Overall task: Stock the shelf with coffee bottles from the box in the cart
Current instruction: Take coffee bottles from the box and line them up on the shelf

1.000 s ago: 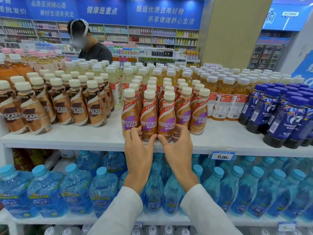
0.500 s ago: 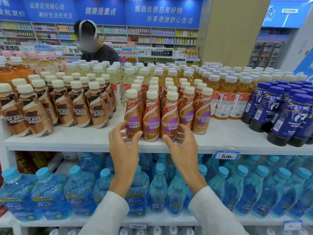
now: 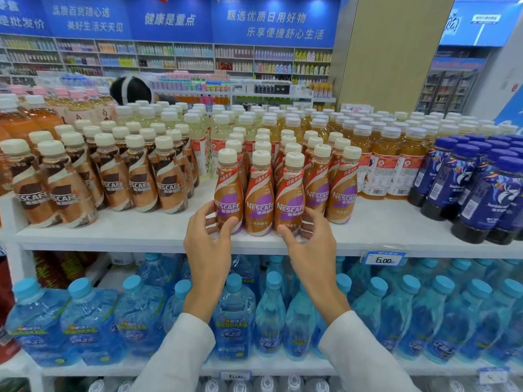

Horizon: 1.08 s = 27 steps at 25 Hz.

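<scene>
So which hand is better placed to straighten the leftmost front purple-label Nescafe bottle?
Left. The left hand curls round the leftmost bottle, thumb in front; the right hand grips the third bottle, further along the row.

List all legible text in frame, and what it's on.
"NESCAFE": purple-label coffee bottles.
"NESCAFE": brown-label coffee bottles.
"6.00": shelf price tag.
"健康是重点": middle blue banner.
"甄选优质日用好物": right blue banner.
"乐享便捷舒心生活": same right blue banner.
Water bottle labels, lower price tag: too blurred.

Your left grip and right grip hide fingertips behind the front coffee bottles; the person beyond shows only hair; bottom-row bottles are cropped.
</scene>
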Tool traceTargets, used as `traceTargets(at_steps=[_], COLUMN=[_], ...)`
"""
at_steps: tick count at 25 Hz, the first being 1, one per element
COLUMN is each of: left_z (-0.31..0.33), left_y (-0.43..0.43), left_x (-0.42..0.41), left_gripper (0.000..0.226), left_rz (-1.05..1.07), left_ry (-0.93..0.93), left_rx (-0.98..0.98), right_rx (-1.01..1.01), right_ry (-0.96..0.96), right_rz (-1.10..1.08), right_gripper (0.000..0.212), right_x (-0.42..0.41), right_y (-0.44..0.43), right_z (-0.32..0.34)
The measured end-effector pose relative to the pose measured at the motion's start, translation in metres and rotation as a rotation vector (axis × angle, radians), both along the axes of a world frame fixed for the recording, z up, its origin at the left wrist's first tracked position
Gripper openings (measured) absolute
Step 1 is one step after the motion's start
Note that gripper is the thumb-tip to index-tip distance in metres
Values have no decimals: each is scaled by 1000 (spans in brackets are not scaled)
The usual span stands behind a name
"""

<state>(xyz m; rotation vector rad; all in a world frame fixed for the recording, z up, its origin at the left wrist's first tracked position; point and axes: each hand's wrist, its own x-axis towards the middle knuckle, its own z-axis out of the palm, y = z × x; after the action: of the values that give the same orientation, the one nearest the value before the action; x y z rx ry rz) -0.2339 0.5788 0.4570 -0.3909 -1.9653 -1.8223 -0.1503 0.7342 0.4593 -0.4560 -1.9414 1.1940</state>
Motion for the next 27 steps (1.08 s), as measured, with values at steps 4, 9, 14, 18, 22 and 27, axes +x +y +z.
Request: traceTargets(at_steps=[4,9,14,18,22,27], left_z=[-1,-7,0,-15,-63,-128], left_y=[-1,-4,-3,-22,-70,-160], left_x=[3,9,14,57,128,223], left_gripper=[51,52,50,52,32,26], left_rz=[1,-29,-3,50,172,443], left_ry=[2,-31,-52,-137,-238,-442], left_rx=[-7,-15,-120,-125,-102,-62], right_rx=[8,-3,0,-68,-83,-178], right_ry=[-21,-10,-6,3,-15,-227], right_rz=[13,-19,12,115,321,612], right_gripper=[62,57,59,66,46,38], right_x=[1,1,2,29,73,109], right_y=[-2,-2,4,-5,-45,-116], right_z=[1,0,0,-8,-52,-118])
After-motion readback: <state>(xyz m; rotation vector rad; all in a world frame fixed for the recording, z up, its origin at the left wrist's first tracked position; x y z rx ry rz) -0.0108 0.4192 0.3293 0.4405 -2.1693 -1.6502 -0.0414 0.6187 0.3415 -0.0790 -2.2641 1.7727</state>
